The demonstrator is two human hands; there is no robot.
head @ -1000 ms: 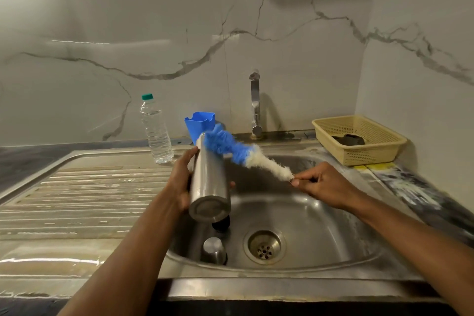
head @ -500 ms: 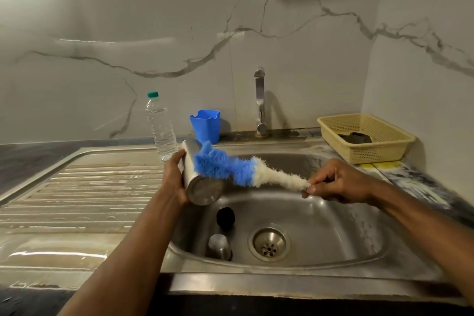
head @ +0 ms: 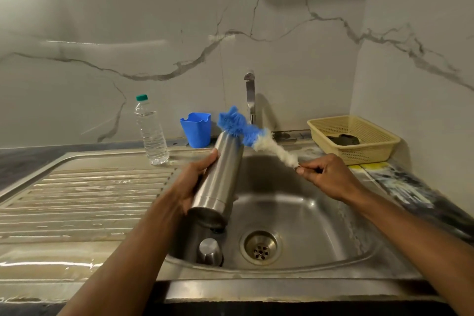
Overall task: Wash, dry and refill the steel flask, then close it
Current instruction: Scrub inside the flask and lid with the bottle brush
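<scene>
My left hand grips the steel flask over the sink, its mouth tilted up and away from me and its base toward me. My right hand pinches the thin handle of a bottle brush with a blue tip and white bristles. The blue tip rests at the flask's mouth, outside it. A steel cap stands in the sink's near left corner, and a small dark piece lies partly hidden under the flask's base.
A tap rises behind the basin, with the drain below. A clear water bottle and a blue cup stand at the back left by the ribbed drainboard. A yellow basket holding a dark thing sits at the right.
The flask has swung from lying nearly level to pointing its mouth up and away. The brush has risen from along the flask's side to its mouth.
</scene>
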